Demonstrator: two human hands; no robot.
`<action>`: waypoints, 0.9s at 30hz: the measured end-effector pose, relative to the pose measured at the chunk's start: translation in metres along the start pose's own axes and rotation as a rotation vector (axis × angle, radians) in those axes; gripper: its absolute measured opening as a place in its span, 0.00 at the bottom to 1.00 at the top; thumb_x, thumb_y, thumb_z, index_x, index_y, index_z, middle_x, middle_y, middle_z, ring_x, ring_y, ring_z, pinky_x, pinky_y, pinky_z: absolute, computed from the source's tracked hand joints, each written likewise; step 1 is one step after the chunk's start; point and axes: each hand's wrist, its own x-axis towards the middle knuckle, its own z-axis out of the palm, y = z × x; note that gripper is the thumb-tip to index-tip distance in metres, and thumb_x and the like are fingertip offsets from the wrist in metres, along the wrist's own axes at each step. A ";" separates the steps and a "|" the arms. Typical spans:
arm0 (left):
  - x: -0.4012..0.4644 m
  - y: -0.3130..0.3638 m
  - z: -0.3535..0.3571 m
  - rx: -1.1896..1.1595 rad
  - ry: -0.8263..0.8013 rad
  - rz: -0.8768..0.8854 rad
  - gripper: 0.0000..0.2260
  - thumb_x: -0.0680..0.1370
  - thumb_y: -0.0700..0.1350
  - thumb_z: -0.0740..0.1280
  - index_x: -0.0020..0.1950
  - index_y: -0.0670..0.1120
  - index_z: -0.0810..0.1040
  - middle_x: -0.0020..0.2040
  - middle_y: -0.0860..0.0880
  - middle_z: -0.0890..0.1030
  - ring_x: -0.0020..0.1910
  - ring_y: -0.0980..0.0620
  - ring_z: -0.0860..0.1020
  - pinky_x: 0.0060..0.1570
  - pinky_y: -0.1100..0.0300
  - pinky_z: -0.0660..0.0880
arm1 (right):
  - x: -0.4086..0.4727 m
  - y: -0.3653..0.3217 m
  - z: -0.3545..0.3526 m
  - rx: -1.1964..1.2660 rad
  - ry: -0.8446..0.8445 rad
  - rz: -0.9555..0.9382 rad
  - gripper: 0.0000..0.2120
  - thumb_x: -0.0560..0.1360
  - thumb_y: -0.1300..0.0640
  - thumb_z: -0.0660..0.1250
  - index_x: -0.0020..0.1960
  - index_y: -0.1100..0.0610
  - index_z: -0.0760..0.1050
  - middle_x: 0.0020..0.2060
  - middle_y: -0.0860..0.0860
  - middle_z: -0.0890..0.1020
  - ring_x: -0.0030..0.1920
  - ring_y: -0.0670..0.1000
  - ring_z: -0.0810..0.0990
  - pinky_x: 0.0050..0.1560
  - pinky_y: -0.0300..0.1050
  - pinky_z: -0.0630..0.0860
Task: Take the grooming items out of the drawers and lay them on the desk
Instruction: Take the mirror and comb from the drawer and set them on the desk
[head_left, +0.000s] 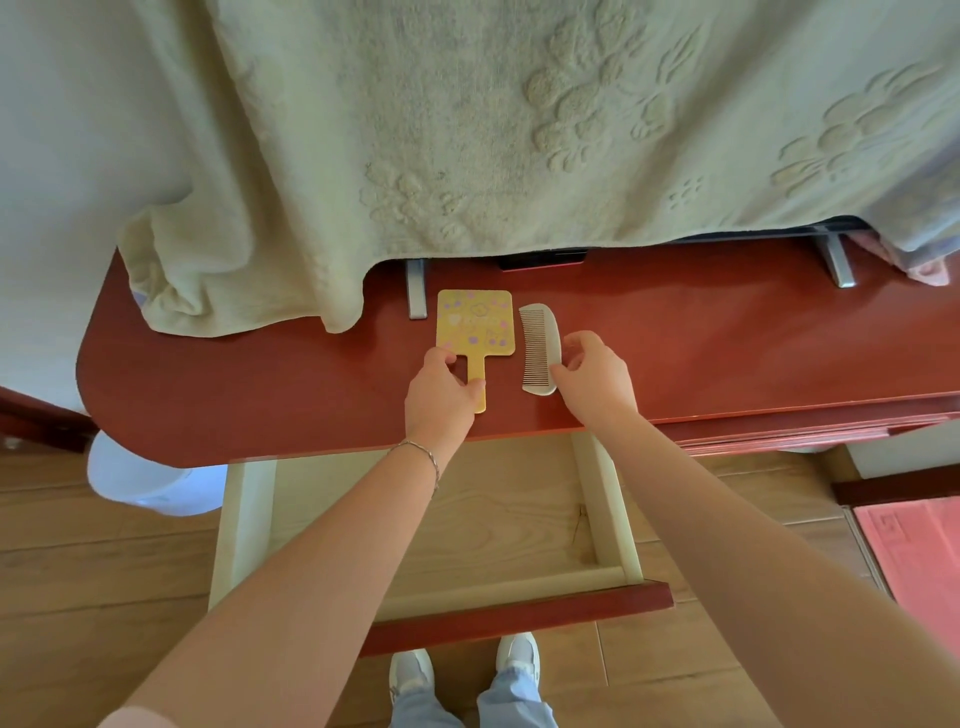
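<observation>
My left hand (439, 392) is on the handle of the yellow hand mirror (475, 326), which lies flat on the red tabletop (727, 343). My thumb presses against the right edge of the handle near its lower end, and my other fingers (441, 358) curl over to its left side, so the handle sits pinched between them. The mirror's square patterned head points away from my fingers, toward the far side of the tabletop.

My right hand (595, 376) is at the white comb (540, 349), which lies flat just right of the mirror, the two apart by a narrow strip of red. The comb's teeth face left, away from my palm, and its curved spine faces my fingers. My thumb touches the spine near the comb's lower end, and my forefinger arches over toward the upper part of the spine; whether that fingertip actually touches the comb I cannot tell. The fingers are loosely spread, only partly curled in.

Beyond my fingertips, a pale green towel (467, 130) hangs down over the back of the tabletop, its hem just past the mirror's head. Below my wrists, the open drawer (608, 514) is pulled out toward me, its pale wooden bottom showing between my forearms. A thin bracelet (423, 454) circles my left wrist.
</observation>
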 end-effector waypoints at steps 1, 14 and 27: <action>-0.001 0.000 0.000 0.002 0.001 0.004 0.18 0.75 0.44 0.67 0.63 0.42 0.69 0.35 0.55 0.72 0.42 0.50 0.75 0.42 0.57 0.71 | -0.004 0.001 -0.001 -0.006 0.013 -0.024 0.17 0.74 0.59 0.62 0.63 0.55 0.70 0.48 0.53 0.77 0.46 0.51 0.75 0.42 0.44 0.70; -0.058 -0.064 -0.047 0.367 -0.059 0.625 0.25 0.73 0.53 0.68 0.65 0.42 0.71 0.61 0.45 0.75 0.61 0.48 0.73 0.59 0.53 0.72 | -0.102 0.017 0.025 -0.563 -0.319 -0.627 0.33 0.77 0.45 0.59 0.76 0.54 0.51 0.75 0.51 0.58 0.75 0.51 0.52 0.73 0.46 0.52; -0.123 -0.140 -0.069 0.921 -0.413 0.745 0.52 0.65 0.75 0.55 0.74 0.46 0.33 0.75 0.49 0.36 0.72 0.51 0.31 0.69 0.50 0.34 | -0.146 0.046 0.057 -0.839 -0.512 -0.816 0.53 0.66 0.27 0.58 0.74 0.51 0.31 0.73 0.53 0.33 0.73 0.52 0.31 0.71 0.50 0.32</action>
